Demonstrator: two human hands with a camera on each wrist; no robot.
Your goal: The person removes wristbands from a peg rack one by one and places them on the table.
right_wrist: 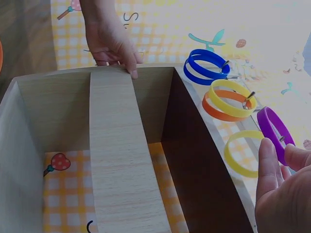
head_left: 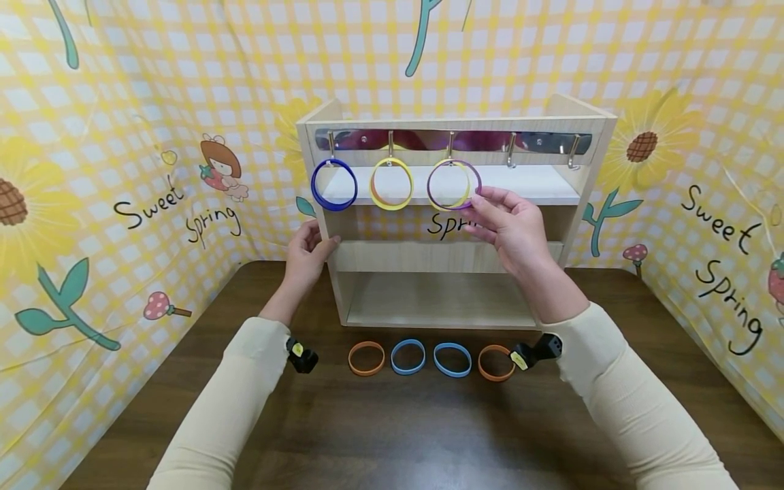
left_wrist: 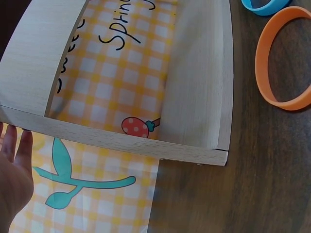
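Note:
My right hand (head_left: pixel 517 228) pinches a purple silicone wristband (right_wrist: pixel 265 121) between thumb and fingers at the third hook (head_left: pixel 451 141) of a metal rail. A yellow wristband (right_wrist: pixel 228 158) hangs at that same hook, partly overlapped by the purple one in the head view. With the thumb on its front edge, my left hand (head_left: pixel 306 255) grips the left side panel of a pale wooden shelf (head_left: pixel 450 257). Dark blue wristbands (right_wrist: pixel 192 74) hang from the first hook. On the second are a yellow wristband (head_left: pixel 411 187) and an orange wristband (right_wrist: pixel 210 110).
Bare hooks (head_left: pixel 511 151) are at the rail's right end. In front of the shelf, two orange wristbands (head_left: pixel 351 364) and two light blue wristbands (head_left: pixel 393 359) lie in a row on the dark wooden table (head_left: pixel 392 429). Yellow checked cloth (head_left: pixel 184 82) surrounds the table's back and sides.

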